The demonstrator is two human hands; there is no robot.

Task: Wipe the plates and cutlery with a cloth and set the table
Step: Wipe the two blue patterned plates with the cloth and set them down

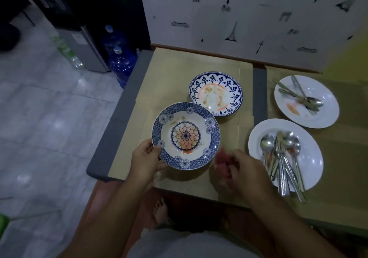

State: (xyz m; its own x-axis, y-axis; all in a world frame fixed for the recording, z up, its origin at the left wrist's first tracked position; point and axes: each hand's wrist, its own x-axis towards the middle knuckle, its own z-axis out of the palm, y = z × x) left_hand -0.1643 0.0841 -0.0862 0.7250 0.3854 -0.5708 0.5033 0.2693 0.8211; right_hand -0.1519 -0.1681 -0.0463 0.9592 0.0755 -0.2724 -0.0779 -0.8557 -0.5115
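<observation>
Two hands work at the bench's (179, 70) near edge: the left hand (146, 161) pinches the flower-patterned plate's (186, 136) rim, tilting it up, while the right hand (242, 169), just right of it, bunches a red cloth (222, 161), nearer the soiled well.

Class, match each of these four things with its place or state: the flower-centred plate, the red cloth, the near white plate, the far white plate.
Column one:
1 flower-centred plate
2 red cloth
3 near white plate
4 far white plate

Column two:
A bunched in the right hand
B carries a heap of spoons
C held at its rim by the left hand
D bears a broad orange smear

Pairs: 1-C, 2-A, 3-B, 4-D.
</observation>
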